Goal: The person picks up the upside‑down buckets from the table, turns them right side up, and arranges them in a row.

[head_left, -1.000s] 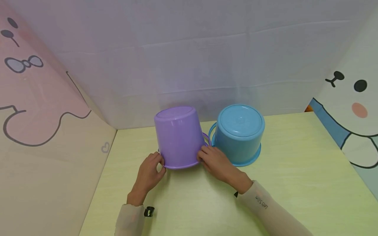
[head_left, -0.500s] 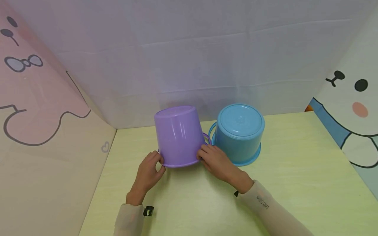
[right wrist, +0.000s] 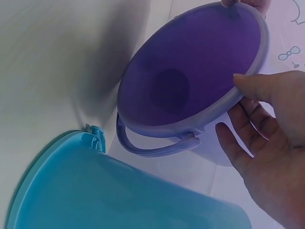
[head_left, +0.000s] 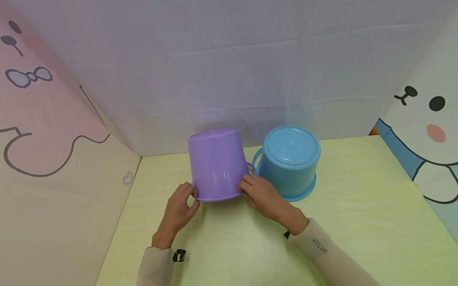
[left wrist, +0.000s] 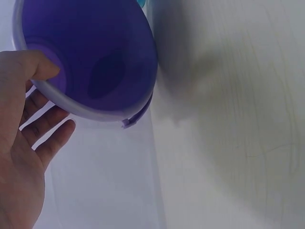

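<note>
A purple bucket (head_left: pixel 217 167) is tipped, bottom up, its near rim raised off the table and its mouth facing down toward me. My left hand (head_left: pixel 179 208) pinches the rim on the left, thumb inside and fingers outside, as the left wrist view shows. On the right side of the rim, my right hand (head_left: pixel 262 196) pinches in the same way. The bucket's inside (left wrist: pixel 90 52) is visible in both wrist views, with a dark round patch in it. Its purple handle (right wrist: pixel 157 150) hangs at the rim near my right hand.
A blue bucket (head_left: pixel 292 167) stands upside down on the pale yellow table (head_left: pixel 229 254), just right of the purple one. Its handle (head_left: pixel 256 157) sticks out toward the purple bucket. Behind both is a white cloth wall (head_left: pixel 232 71); printed panels flank the table.
The purple bucket's near rim has risen slightly, tilting it farther back and showing less of its bottom. Both hands keep their hold on the rim. The blue bucket has not moved.
</note>
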### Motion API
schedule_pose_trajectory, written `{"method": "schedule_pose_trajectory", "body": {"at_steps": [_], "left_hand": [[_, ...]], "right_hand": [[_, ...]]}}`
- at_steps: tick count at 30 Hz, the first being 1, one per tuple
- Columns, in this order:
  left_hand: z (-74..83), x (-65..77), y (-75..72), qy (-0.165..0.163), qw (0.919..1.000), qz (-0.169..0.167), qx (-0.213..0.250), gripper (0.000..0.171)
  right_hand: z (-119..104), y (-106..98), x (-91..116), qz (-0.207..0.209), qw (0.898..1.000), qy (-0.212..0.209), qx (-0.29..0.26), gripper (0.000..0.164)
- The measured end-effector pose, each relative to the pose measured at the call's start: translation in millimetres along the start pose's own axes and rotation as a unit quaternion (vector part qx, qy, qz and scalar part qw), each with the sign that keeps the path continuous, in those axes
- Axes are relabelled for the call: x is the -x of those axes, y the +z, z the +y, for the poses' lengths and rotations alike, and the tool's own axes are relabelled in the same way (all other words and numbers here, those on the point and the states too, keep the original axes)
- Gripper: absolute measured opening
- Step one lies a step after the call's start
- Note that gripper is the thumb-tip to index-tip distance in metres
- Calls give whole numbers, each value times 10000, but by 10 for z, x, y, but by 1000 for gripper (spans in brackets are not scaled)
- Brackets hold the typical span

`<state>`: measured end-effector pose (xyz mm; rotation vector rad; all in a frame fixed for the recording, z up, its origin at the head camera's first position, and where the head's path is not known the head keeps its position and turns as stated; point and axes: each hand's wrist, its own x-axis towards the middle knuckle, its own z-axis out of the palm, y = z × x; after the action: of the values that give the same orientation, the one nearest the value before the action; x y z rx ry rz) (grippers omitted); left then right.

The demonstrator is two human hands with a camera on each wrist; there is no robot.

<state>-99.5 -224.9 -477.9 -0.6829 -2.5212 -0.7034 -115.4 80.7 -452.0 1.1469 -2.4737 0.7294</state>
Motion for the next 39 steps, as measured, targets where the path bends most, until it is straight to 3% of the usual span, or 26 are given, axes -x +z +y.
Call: {"method": "schedule_pose_trajectory", "body": {"at_steps": [14,27,39], "left_hand": [[-4,-6,-38,69,9989,72,463,38],[-19,-67,-59,371,9954,491,738,36],[9,-102,-112,301,9939,667,822,33]], "right_hand": [[15,-70,-7,112,9995,-49,-286,17],[-11,-173,-50,110,9986,80,-516,19],[-76,-244,-59,262,9974,120,-659,20]]}}
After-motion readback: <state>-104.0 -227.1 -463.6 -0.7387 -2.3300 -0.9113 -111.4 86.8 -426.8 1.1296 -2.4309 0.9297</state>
